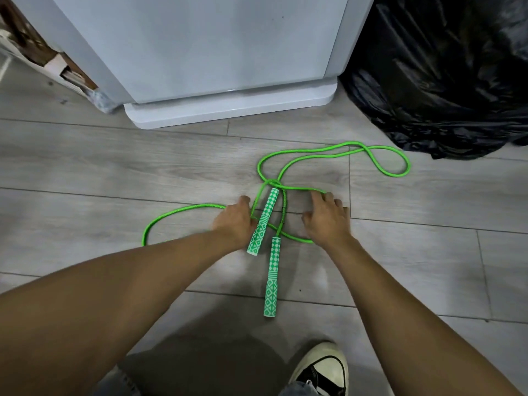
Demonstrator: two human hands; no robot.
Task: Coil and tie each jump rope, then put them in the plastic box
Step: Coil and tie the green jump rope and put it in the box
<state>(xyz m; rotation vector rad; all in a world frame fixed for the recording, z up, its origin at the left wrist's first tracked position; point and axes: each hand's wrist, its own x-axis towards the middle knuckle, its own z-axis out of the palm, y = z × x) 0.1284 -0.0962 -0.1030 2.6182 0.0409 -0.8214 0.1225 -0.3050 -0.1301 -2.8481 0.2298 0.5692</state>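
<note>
Green jump rope (205,206) sprawls on floor (114,172), strands crossing at upper handle (265,218). Our right hand (328,218) spread above a strand, holding nothing; left hand (235,221) at rope, grip unclear. Risk, we reckon: gathering w/o uncrossing cinches a knot.

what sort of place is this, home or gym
Probably a home, maybe a kitchen or utility corner: a grey wood-look plank floor, a white appliance standing on it, and a black rubbish bag beside that.
</note>
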